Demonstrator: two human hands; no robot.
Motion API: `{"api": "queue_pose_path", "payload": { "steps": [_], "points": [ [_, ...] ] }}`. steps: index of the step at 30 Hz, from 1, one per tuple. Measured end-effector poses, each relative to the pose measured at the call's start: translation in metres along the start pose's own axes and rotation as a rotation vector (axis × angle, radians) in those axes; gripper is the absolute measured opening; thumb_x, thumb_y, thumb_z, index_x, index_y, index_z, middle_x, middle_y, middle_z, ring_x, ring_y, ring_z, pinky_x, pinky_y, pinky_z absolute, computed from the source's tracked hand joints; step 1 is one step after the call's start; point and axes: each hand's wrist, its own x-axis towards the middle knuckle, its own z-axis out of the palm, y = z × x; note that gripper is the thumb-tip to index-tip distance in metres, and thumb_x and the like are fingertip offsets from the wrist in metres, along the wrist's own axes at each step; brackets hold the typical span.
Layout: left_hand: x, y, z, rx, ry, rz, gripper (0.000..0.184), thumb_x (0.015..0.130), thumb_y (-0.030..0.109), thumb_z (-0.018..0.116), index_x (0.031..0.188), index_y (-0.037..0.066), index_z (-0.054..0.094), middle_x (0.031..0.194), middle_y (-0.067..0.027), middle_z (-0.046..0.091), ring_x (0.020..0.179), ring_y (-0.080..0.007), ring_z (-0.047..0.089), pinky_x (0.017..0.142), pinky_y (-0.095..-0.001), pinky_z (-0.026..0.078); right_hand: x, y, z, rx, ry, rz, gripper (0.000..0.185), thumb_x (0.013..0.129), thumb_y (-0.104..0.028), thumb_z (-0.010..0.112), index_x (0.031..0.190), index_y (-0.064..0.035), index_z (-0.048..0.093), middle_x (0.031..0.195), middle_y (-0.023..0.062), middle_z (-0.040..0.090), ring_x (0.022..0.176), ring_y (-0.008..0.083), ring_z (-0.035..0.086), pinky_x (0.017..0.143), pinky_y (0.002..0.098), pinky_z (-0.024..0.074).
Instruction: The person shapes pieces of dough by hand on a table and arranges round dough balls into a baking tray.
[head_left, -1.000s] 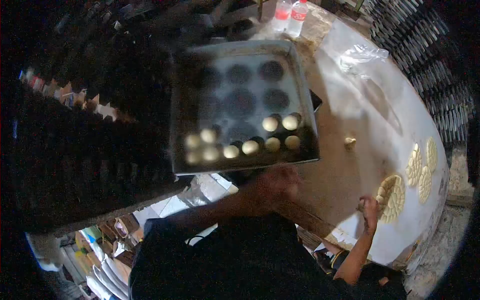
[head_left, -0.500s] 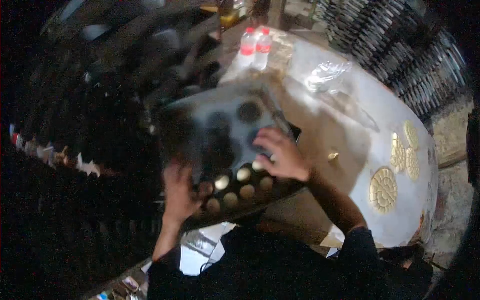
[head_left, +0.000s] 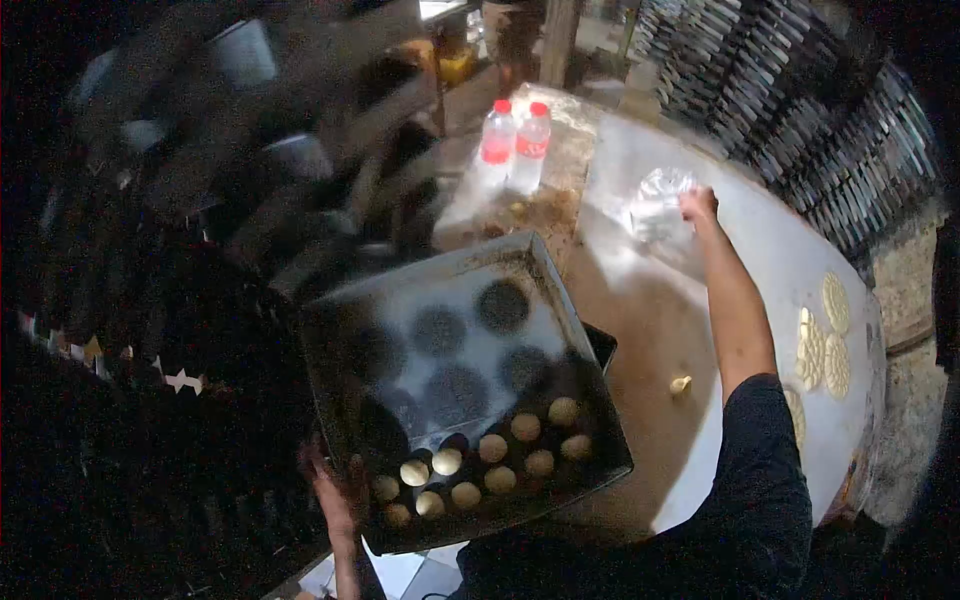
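Note:
My left hand (head_left: 333, 492) is at the lower left side of a dark metal tray (head_left: 585, 392), its fingers apart and blurred. Several round dough balls (head_left: 525, 427) sit in rows along the tray's near side, and dark round marks show on its bottom. Stretched out over the white table (head_left: 625, 165), my right hand (head_left: 700, 205) is closed on the edge of a crumpled clear plastic bag (head_left: 660, 205). A small dough piece (head_left: 680, 385) lies on the brown part of the table, right of the tray.
Two bottles with red caps (head_left: 497, 145) stand beyond the tray. Flat patterned dough rounds (head_left: 836, 302) lie at the table's right side, one partly behind my right arm. Stacked dark slats (head_left: 850, 150) rise behind the table. Dark blurred shapes fill the left.
My right hand has left the dough balls and reached forward to the plastic bag. My left hand has moved down to the tray's side. More dough balls now show.

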Motion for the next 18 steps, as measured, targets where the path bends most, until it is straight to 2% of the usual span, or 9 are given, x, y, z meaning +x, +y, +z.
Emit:
{"api": "queue_pose_path", "payload": {
  "steps": [1,2,4,7,9,11,15,17,18],
  "points": [
    [-0.001,-0.004,0.001,0.031,0.016,0.031,0.07,0.078,0.015,0.068,0.136,0.002,0.031,0.135,-0.0285,0.032,0.126,-0.0432,0.03,0.106,-0.0472,0.025,0.013,0.004,0.018,0.04,0.108,0.009,0.026,0.079,-0.03,0.067,0.075,-0.0045,0.063,0.064,0.0103,0.064,0.055,0.0183,0.062,0.052,0.0331,0.05],
    [-0.001,-0.007,0.002,0.056,0.029,0.065,0.067,0.08,0.016,0.066,0.135,0.001,0.032,0.134,-0.0289,0.033,0.125,-0.0436,0.031,0.106,-0.0472,0.025,-0.001,-0.014,0.007,0.067,0.026,0.01,0.032,0.079,-0.031,0.056,0.094,-0.0046,0.066,0.093,0.0197,0.066,0.088,0.0364,0.064,0.079,0.0448,0.05],
    [0.003,-0.007,0.001,0.039,-0.014,0.087,0.064,0.081,0.016,0.065,0.134,0.0,0.033,0.133,-0.0291,0.034,0.125,-0.0434,0.031,0.105,-0.0473,0.026,-0.012,-0.04,0.001,0.0,0.186,-0.288,0.029,0.083,-0.028,0.053,0.085,-0.0019,0.064,0.091,0.0237,0.064,0.086,0.0415,0.061,0.079,0.0481,0.0483],
    [0.0,0.035,-0.008,0.077,0.004,0.105,0.06,0.082,0.016,0.063,0.133,-0.001,0.034,0.132,-0.0289,0.036,0.125,-0.0431,0.032,0.104,-0.048,0.026,-0.05,-0.104,-0.036,0.155,0.178,-0.361,0.024,0.082,-0.025,0.061,0.082,-0.0004,0.061,0.072,0.0166,0.065,0.07,0.0331,0.065,0.069,0.0418,0.0518],
    [0.001,0.033,-0.006,0.131,0.051,0.112,0.059,0.083,0.015,0.062,0.132,-0.001,0.034,0.131,-0.0286,0.037,0.124,-0.043,0.032,0.104,-0.0484,0.027,-0.062,-0.132,-0.049,0.522,0.102,-0.339,0.018,0.084,-0.018,0.062,0.08,-0.0002,0.061,0.063,0.0108,0.065,0.057,0.0228,0.066,0.059,0.036,0.0529],
    [0.003,-0.003,0.003,-0.17,-0.022,-0.035,0.058,0.083,0.015,0.061,0.132,-0.001,0.035,0.131,-0.0282,0.038,0.124,-0.0428,0.033,0.104,-0.0488,0.026,-0.055,-0.146,-0.037,0.721,0.013,-0.369,0.016,0.085,-0.014,0.06,0.081,0.001,0.061,0.062,0.0086,0.064,0.053,0.0156,0.064,0.052,0.0318,0.0528],
    [0.001,-0.01,0.005,-0.072,0.038,0.134,0.057,0.083,0.012,0.061,0.132,-0.001,0.035,0.129,-0.0279,0.039,0.122,-0.0422,0.034,0.104,-0.0487,0.026,-0.068,-0.159,0.001,0.799,-0.06,-0.337,0.019,0.085,-0.018,0.054,0.081,-0.0003,0.06,0.067,0.0098,0.065,0.06,0.0196,0.064,0.058,0.0329,0.0537],
    [0.003,-0.016,0.011,-0.374,0.03,0.031,0.06,0.081,0.011,0.062,0.133,-0.001,0.033,0.128,-0.0277,0.04,0.122,-0.0415,0.033,0.103,-0.0489,0.026,-0.049,-0.143,0.049,0.803,-0.092,-0.444,0.016,0.082,-0.019,0.056,0.082,-0.0026,0.059,0.064,0.0087,0.064,0.051,0.02,0.06,0.057,0.0334,0.0519],
    [0.007,-0.017,0.013,-0.48,0.039,0.012,0.061,0.081,0.011,0.062,0.133,-0.001,0.033,0.128,-0.0276,0.04,0.122,-0.0412,0.033,0.103,-0.049,0.026,-0.044,-0.137,0.071,0.839,-0.198,-0.479,0.011,0.085,-0.013,0.058,0.076,-0.0091,0.063,0.065,0.0008,0.057,0.058,0.0128,0.054,0.054,0.0302,0.0469]
  ]
}}
